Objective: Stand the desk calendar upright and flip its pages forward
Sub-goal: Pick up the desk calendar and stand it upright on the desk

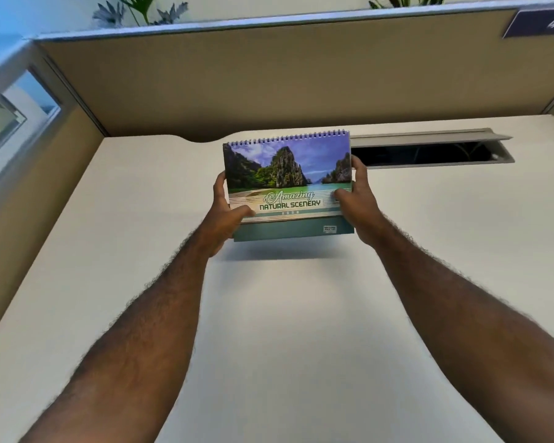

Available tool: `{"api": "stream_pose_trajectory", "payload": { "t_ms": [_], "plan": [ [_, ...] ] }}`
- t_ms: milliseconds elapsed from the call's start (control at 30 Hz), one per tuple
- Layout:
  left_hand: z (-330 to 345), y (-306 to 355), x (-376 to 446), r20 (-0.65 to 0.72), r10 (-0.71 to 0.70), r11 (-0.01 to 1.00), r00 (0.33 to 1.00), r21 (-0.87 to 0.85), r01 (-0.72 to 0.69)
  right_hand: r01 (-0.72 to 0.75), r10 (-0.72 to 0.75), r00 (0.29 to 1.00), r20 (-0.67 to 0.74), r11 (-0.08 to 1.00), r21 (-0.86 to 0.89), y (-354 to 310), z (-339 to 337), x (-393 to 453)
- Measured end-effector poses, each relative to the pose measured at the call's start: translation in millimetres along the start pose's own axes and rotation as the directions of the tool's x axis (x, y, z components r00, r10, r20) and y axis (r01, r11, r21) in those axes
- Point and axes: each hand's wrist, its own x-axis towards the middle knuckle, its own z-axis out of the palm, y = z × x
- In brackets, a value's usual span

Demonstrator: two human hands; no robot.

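The desk calendar (287,174) is spiral-bound along its top edge, and its cover shows cliffs over green water with the words "Amazing Natural Scenery". It hangs above the white desk (285,314), cover facing me, with a shadow on the desk below it. My left hand (223,215) grips its lower left edge, thumb lying on the cover. On the right edge my right hand (357,201) holds it, thumb on the front and fingers behind. The calendar's back and base fold are hidden.
A beige cubicle partition (269,81) closes off the back and left of the desk. An open cable tray slot with a raised grey lid (429,148) lies just behind and to the right of the calendar. Plants show above the partition.
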Motion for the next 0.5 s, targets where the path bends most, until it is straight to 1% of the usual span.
{"api": "stream_pose_trajectory", "payload": {
  "t_ms": [100,233,367,500],
  "plan": [
    [-7,9,21,-0.018,0.081,0.997,0.997,-0.014,-0.081,0.048,-0.049,0.998,0.038,0.999,0.019,-9,3,32],
    [-14,30,59,-0.032,0.167,0.986,0.985,0.021,-0.166,0.074,-0.076,0.996,0.055,0.996,0.05,-24,11,80],
    [-19,41,96,-0.052,0.215,0.976,0.975,0.052,-0.213,0.091,-0.096,0.994,0.043,0.99,0.11,-26,26,118],
    [-22,37,127,-0.07,0.232,0.972,0.97,0.039,-0.23,0.112,-0.117,0.993,0.031,0.983,0.144,-19,40,146]
  ]
}}
